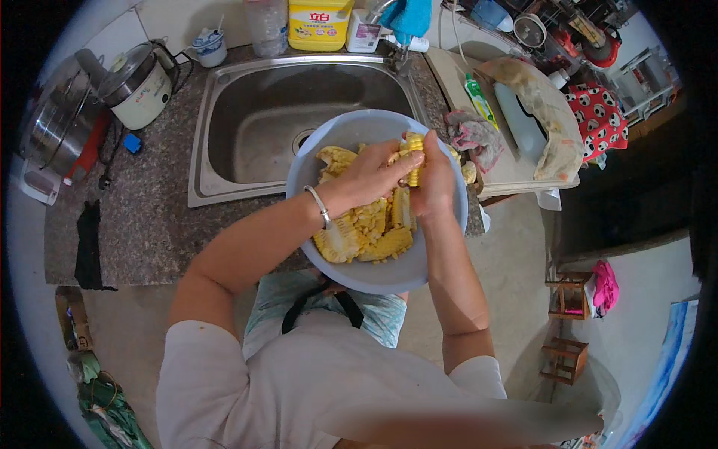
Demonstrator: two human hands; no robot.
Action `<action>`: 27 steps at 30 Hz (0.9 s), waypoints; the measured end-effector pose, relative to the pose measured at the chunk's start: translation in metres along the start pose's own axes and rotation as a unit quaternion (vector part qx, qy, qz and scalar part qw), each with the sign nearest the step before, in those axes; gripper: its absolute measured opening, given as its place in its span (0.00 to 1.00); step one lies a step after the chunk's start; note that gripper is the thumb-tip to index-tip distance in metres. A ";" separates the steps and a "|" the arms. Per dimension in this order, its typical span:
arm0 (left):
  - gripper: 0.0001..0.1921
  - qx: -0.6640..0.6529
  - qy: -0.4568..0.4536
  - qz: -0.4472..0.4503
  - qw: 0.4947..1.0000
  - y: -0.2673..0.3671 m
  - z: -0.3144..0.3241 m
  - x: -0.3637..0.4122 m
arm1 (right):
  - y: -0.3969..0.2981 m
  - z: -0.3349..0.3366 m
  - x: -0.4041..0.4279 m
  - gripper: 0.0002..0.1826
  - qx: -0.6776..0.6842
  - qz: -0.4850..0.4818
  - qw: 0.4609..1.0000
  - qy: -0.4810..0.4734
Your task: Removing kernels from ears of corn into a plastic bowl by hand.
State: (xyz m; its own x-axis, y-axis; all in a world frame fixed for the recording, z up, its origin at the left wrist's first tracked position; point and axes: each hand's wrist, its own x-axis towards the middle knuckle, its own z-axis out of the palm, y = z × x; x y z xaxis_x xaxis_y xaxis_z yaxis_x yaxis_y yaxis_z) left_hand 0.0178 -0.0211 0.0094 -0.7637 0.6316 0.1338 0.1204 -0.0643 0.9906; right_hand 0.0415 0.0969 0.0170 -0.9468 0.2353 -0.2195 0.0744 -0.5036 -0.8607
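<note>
A piece of corn cob [415, 146] with rows of yellow kernels is held between my two hands, over the right half of a pale plastic basin [370, 282]. My left hand [377, 174], with a silver bangle at its wrist, presses its thumb against the kernels. My right hand [436, 182] wraps the cob from the right side. Below them in the basin lie loose corn kernels [370, 219] and several broken cob pieces [338, 240], some with pale stripped faces. My fingers hide part of the held cob.
Behind the basin is a stainless steel sink [252, 126], partly covered by it. An electric cooker [137, 90] and steel pots [64, 123] stand left on the granite counter [146, 224]. To the right lie a rag [477, 137] and a green tube [479, 101]. Wooden stools [565, 359] stand on the floor.
</note>
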 end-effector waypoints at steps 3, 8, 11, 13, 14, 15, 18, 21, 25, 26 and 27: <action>0.19 0.064 0.050 -0.001 0.997 0.000 0.003 0.001 | 0.006 0.002 -0.002 0.19 -0.085 -0.071 0.994 -0.009; 0.21 0.119 0.096 0.104 0.983 -0.016 0.001 0.004 | 0.002 0.007 -0.005 0.20 -0.062 -0.023 0.998 0.005; 0.20 0.225 0.131 0.231 0.937 -0.018 -0.002 0.005 | 0.001 0.008 -0.007 0.20 -0.070 -0.027 0.997 0.003; 0.20 0.192 0.111 0.185 0.957 -0.015 -0.001 0.003 | 0.003 0.004 -0.004 0.22 -0.073 -0.022 0.997 -0.002; 0.19 0.159 0.091 0.138 0.973 -0.013 -0.001 0.002 | 0.003 0.003 -0.002 0.23 -0.076 -0.016 0.997 -0.007; 0.19 0.159 0.091 0.138 0.973 -0.007 -0.001 0.001 | 0.002 0.003 -0.003 0.23 -0.076 -0.016 0.997 -0.007; 0.16 -0.020 0.046 0.001 0.999 0.003 0.001 -0.001 | -0.002 0.005 -0.004 0.23 -0.040 -0.005 0.999 0.000; 0.14 0.077 0.081 0.135 0.984 0.000 0.001 -0.002 | -0.002 0.005 -0.004 0.23 -0.007 0.004 1.000 0.001; 0.15 0.139 0.074 0.137 0.978 -0.005 -0.002 0.000 | -0.001 -0.003 -0.001 0.20 0.009 0.013 1.000 -0.026; 0.14 0.108 0.070 0.124 0.984 -0.006 -0.002 0.000 | -0.001 -0.005 -0.001 0.20 -0.011 0.034 0.998 -0.058; 0.14 0.107 0.070 0.124 0.984 -0.006 -0.003 0.001 | -0.002 -0.003 -0.003 0.20 -0.011 0.035 0.998 -0.057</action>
State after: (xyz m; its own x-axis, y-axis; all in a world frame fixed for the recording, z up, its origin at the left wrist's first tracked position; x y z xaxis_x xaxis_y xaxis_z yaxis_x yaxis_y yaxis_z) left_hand 0.0145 -0.0230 0.0041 -0.7722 0.5039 0.3870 0.4328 -0.0289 0.9010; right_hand 0.0450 0.1002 0.0179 -0.9687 0.1031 -0.2256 0.1463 -0.4967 -0.8555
